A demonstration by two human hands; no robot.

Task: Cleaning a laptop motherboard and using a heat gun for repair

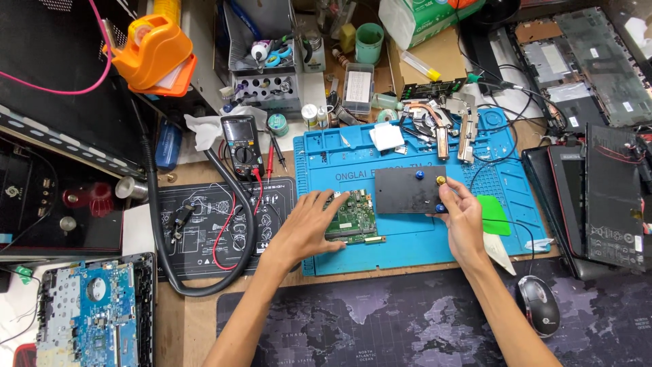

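A green circuit board (356,216) lies on the blue work mat (414,241). My left hand (309,223) rests flat on the board's left end, fingers spread. Just right of it sits a black rectangular plate (406,190) with two blue knobs and a brass one. My right hand (462,212) grips the plate's right edge, fingertips by the brass knob (441,180) and the lower blue knob (440,208). A green plastic card (494,215) lies just right of that hand.
A black multimeter (243,145) with red leads and a thick black hose (201,284) lie left of the mat. A copper heatsink assembly (441,121) sits at the mat's back. Laptop shells (598,197) crowd the right; a mouse (538,304) rests on the map-printed pad.
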